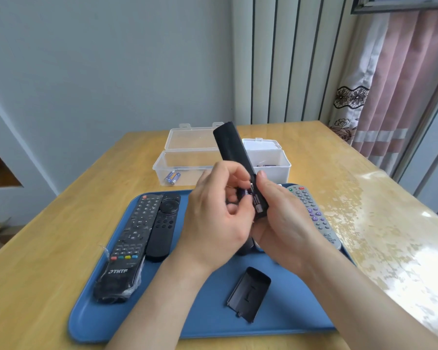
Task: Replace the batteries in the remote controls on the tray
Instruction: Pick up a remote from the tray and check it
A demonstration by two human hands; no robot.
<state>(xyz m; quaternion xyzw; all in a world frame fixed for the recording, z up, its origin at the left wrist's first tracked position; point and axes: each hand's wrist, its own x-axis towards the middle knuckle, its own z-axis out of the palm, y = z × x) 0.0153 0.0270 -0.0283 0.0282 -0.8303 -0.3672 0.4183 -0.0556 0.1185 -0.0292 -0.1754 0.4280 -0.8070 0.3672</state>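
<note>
Above the blue tray (162,324), both hands are raised and meet at one black remote (232,147).

- Right hand (283,218): fingers wrapped round the lower end of the black remote, thumb laid along its edge. Remote held back side up, tilted, with its far end pointing away from the hands towards the boxes.
- Left hand (218,215): fingers curled in at the open battery bay, forefinger and thumb closed on a purple battery (245,195). Battery mostly hidden by the fingers; cannot tell if it is seated.
- Battery cover (250,293): black, lying loose on the tray, nearer than the hands, between the two forearms.
- Left of the left hand, on the tray: a black TKTF remote (129,246) in clear plastic wrap, buttons up, and a slim black remote (163,223) just beside it, touching along the side.
- Right of the right hand: a grey remote (316,218) with coloured buttons, partly hidden by the hand, at the tray's right edge.
- Under the hands: the dark rounded end of another object (245,246) on the tray; too hidden to name.
- Beyond the hands, on the wooden table (48,274): a clear plastic box (187,160), lid open, with blue batteries (173,176) in its left corner; a second clear box (271,157) just beside it, behind the raised remote, holding batteries.
</note>
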